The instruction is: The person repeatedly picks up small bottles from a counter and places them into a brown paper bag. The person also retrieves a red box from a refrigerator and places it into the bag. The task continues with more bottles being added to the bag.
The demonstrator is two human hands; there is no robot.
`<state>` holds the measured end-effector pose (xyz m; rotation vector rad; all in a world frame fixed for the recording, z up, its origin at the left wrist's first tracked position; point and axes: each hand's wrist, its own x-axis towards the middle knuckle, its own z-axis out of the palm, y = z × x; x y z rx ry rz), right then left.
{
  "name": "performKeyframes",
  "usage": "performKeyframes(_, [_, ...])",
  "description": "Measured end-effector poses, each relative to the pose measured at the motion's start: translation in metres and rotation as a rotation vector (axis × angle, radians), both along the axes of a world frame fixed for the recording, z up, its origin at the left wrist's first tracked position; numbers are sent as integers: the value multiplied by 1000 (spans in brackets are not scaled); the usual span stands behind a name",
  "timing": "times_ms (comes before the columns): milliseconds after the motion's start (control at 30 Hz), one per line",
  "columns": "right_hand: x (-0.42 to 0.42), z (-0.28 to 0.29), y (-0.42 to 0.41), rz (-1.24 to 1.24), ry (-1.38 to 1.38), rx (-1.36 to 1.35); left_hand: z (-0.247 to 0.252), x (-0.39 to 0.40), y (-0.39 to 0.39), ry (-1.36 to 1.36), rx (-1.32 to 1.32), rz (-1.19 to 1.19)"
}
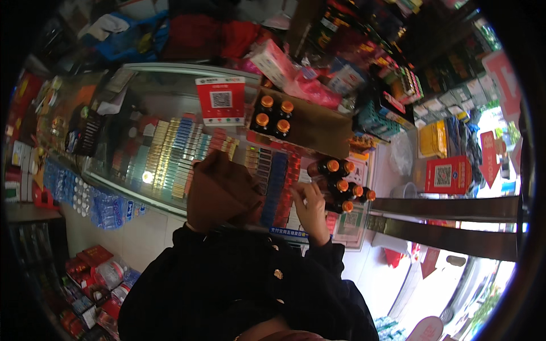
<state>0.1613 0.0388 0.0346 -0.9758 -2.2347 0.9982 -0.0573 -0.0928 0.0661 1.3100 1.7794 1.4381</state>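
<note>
A brown cloth hangs at the end of my left arm over the glass counter. It covers nearly all of my left hand; only a bit of finger shows at its edge, and the hand seems to hold the cloth. My right hand is over the counter, fingers loosely bent and apart, with nothing visible in them. Just right of it stand several dark bottles with orange caps. Beyond, an open cardboard box has more capped bottles in its left end.
Cigarette packs lie in rows under the glass counter top. A red payment-code sign stands left of the box. Pink plastic bags and a teal basket crowd the far side. Wrapped water bottles are on the floor, left.
</note>
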Motion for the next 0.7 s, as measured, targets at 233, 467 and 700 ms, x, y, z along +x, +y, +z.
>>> performKeyframes(233, [-88,24,60,27,24,332,6,-7,-12,-43,48,66])
performKeyframes(467, [-115,23,81,77,-121,339,-1,-9,-31,-126,56,163])
performKeyframes(700, [-107,22,88,121,63,293,-7,0,-29,-140,63,191])
